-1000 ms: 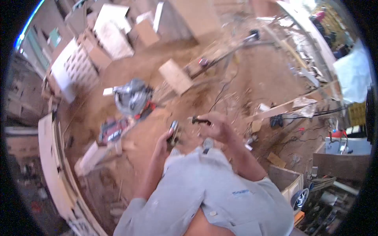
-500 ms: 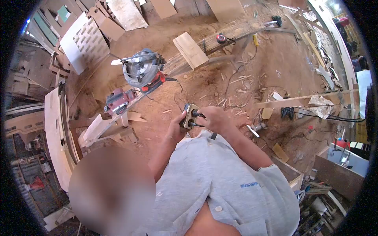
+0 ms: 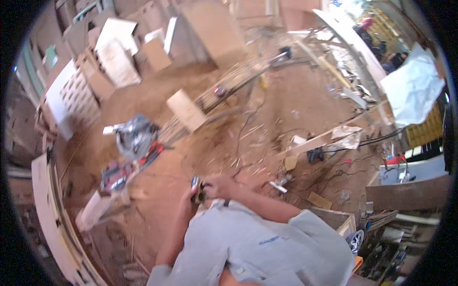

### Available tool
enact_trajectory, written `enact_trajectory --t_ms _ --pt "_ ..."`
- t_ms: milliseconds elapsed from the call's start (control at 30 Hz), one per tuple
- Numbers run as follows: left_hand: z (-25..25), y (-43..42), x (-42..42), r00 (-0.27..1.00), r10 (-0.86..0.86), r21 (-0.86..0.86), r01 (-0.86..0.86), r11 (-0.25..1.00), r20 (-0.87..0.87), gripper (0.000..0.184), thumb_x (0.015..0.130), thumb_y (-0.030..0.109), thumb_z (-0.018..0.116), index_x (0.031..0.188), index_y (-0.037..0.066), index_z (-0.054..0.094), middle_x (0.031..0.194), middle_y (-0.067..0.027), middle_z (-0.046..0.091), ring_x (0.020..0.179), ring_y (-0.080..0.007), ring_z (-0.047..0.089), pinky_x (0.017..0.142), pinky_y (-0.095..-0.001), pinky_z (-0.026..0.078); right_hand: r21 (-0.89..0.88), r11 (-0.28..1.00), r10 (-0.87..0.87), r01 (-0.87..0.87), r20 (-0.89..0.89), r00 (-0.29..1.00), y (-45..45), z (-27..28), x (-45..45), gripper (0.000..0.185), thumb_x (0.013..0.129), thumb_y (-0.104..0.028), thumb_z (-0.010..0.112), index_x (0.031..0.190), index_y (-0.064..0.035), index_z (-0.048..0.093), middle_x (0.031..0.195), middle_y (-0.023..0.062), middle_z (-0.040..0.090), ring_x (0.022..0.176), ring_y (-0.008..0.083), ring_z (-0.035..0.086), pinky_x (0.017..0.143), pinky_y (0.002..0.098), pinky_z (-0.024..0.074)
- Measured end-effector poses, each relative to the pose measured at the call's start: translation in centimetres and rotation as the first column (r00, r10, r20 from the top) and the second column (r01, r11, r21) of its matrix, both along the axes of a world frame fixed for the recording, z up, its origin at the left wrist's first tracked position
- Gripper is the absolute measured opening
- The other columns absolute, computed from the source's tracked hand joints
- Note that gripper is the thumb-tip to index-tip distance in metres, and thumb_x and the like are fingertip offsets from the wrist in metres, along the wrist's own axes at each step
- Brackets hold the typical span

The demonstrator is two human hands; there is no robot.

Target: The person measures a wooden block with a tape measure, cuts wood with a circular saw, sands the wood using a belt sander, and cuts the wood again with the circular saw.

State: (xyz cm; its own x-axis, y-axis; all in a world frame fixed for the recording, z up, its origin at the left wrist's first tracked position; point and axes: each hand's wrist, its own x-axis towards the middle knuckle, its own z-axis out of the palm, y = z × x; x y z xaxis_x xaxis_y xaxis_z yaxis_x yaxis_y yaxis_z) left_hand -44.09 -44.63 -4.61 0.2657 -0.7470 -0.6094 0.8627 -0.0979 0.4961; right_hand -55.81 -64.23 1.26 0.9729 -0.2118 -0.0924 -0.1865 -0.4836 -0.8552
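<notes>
Close in front of the shirt, my left hand (image 3: pixel 190 200) is closed around a small tan and dark object (image 3: pixel 199 192) with a bright metallic edge. My right hand (image 3: pixel 219 186) presses against the same object from the right, fingers bent around a dark part of it. Blur and the fingers hide the object's details. Beyond the hands to the left, a circular saw (image 3: pixel 136 138) rests at the near end of a long wooden beam (image 3: pixel 234 83). A short board (image 3: pixel 186 110) lies across that beam, with a red tape measure (image 3: pixel 219 91) farther along.
A red power tool (image 3: pixel 117 175) sits left of my hands. Panels (image 3: pixel 114 57) lean at the upper left. A plank (image 3: pixel 310 144) and cables lie to the right, near a wooden box (image 3: pixel 405 193). Wood scraps litter the ground. A person (image 3: pixel 396 62) is partly visible at the far right.
A second ago my hands were apart, the right one holding a dark piece; half a second ago they met at the object. They remain together. The view has shifted, and a blurred round area has left it.
</notes>
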Motion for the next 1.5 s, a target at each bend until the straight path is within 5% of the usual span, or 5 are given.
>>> enact_trajectory --t_ms 333,733,1000,1267,1500 --pt "-4.0 -1.9 2.0 0.911 -0.283 0.400 0.149 0.904 0.299 0.048 0.109 0.043 0.062 0.135 0.003 0.067 0.123 -0.0097 0.073 0.112 -0.0208 0.067 0.101 -0.0384 0.050 -0.152 0.988 -0.064 0.028 -0.239 0.969 -1.5 -4.5 1.1 0.031 0.089 -0.030 0.075 0.110 -0.0064 0.073 0.099 0.0230 0.076 0.095 0.0461 0.072 0.082 0.0558 0.0573" --pt "-4.9 11.4 9.5 0.805 -0.058 0.419 -0.243 0.875 0.590 0.042 0.105 0.029 0.073 0.133 -0.002 0.071 0.117 -0.0092 0.074 0.105 -0.0192 0.069 0.091 -0.0347 0.055 -0.205 0.972 -0.166 0.111 -0.275 0.947 2.2 -16.4 8.5 0.038 0.083 -0.025 0.074 0.113 -0.0004 0.075 0.110 0.0283 0.076 0.103 0.0460 0.074 0.090 0.0545 0.0595" --pt "-2.2 24.2 21.4 0.573 -0.249 0.358 -0.082 0.930 0.780 0.043 0.104 0.028 0.075 0.131 -0.004 0.071 0.121 -0.0159 0.078 0.114 -0.0216 0.074 0.100 -0.0366 0.057 -0.050 0.998 -0.057 0.042 -0.340 0.939 14.4 -9.9 18.4 0.052 0.090 -0.044 0.075 0.124 -0.0043 0.076 0.121 0.0237 0.076 0.111 0.0412 0.073 0.096 0.0503 0.0578" --pt "0.2 36.0 28.2 0.540 -0.084 0.340 -0.395 0.853 0.837 0.036 0.104 0.024 0.075 0.128 -0.002 0.073 0.111 -0.0087 0.078 0.098 -0.0117 0.071 0.086 -0.0302 0.058 -0.046 0.999 0.002 -0.012 -0.218 0.976 22.5 -4.1 26.3 0.039 0.093 -0.032 0.078 0.121 -0.0048 0.077 0.114 0.0205 0.078 0.103 0.0362 0.076 0.090 0.0451 0.0598" --pt "1.6 38.4 31.6 0.210 -0.383 0.424 -0.631 0.650 0.900 0.058 0.095 0.022 0.075 0.147 0.004 0.059 0.150 -0.0219 0.059 0.139 -0.0384 0.056 0.117 -0.0492 0.043 -0.067 0.993 0.097 -0.098 -0.025 0.995 24.7 -3.9 35.8 0.039 0.091 -0.028 0.080 0.121 -0.0028 0.075 0.117 0.0213 0.077 0.109 0.0375 0.074 0.095 0.0447 0.0583"
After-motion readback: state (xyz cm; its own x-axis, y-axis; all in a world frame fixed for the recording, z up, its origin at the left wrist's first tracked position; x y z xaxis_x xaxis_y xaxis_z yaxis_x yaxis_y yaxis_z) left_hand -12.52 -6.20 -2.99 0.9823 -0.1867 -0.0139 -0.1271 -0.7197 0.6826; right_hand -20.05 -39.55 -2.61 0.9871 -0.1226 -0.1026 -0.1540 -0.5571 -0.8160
